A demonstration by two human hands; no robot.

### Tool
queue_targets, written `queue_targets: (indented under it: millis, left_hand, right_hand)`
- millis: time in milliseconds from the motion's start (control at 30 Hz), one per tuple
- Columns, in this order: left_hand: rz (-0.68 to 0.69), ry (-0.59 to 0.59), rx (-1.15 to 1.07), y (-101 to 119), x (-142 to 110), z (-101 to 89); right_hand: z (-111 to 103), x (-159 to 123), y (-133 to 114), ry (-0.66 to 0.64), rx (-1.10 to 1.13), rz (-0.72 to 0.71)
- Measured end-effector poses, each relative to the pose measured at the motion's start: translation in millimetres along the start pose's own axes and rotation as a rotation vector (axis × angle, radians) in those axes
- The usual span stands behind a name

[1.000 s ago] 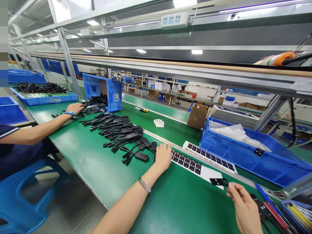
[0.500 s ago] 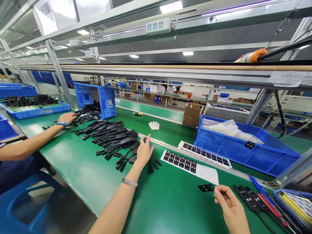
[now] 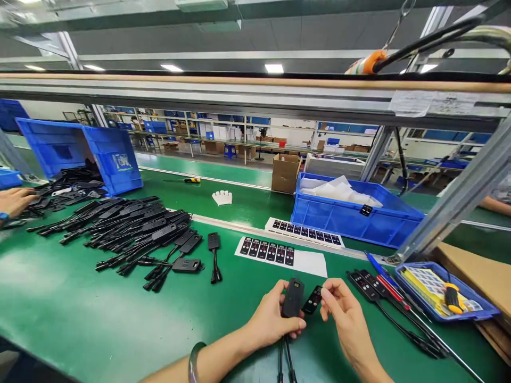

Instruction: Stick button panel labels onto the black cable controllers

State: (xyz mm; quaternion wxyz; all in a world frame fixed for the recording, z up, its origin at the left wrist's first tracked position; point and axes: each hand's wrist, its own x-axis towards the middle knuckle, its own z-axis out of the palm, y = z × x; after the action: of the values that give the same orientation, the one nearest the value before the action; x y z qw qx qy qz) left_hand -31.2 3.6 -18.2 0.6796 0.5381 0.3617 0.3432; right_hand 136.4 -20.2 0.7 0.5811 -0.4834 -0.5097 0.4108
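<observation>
My left hand (image 3: pixel 273 316) grips a black controller box (image 3: pixel 293 298) with a small display window and two cables hanging below. Beside it, my right hand (image 3: pixel 341 311) pinches a black label sticker (image 3: pixel 312 300) by its edge, close to the box's right side. Whether sticker and box touch I cannot tell. A white sticker sheet (image 3: pixel 309 263) with several black labels lies beyond my hands. One loose controller box (image 3: pixel 214 242) rests left of the sheet, next to a big heap of similar cabled boxes (image 3: pixel 139 226). Labelled boxes (image 3: pixel 365 285) lie at my right.
A second label strip (image 3: pixel 305 232) lies before a blue bin (image 3: pixel 351 213) holding white sheets. A white glove (image 3: pixel 222 198) and a screwdriver (image 3: pixel 191 180) lie farther back. At right sits a small blue tray (image 3: pixel 479 313). A co-worker's hand (image 3: pixel 16 202) is at far left.
My left hand has picked up a controller box from the heap's edge and brought it in front of me. My right hand has moved the label sticker beside it. The view has swung right.
</observation>
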Motion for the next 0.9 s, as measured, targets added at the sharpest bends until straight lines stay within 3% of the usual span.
queue_targets:
  millis: [467,900]
  left_hand:
    - [-0.130,-0.225,-0.258,12.7,-9.1,2.0]
    - [-0.155,-0.299,-0.335,12.7,-10.3,1.6]
  right_hand:
    - [6.8,-3.2,-4.5,0.049,-0.080,0.056]
    - [-7.9,1.2,-5.7,0.229,0.151,0.060]
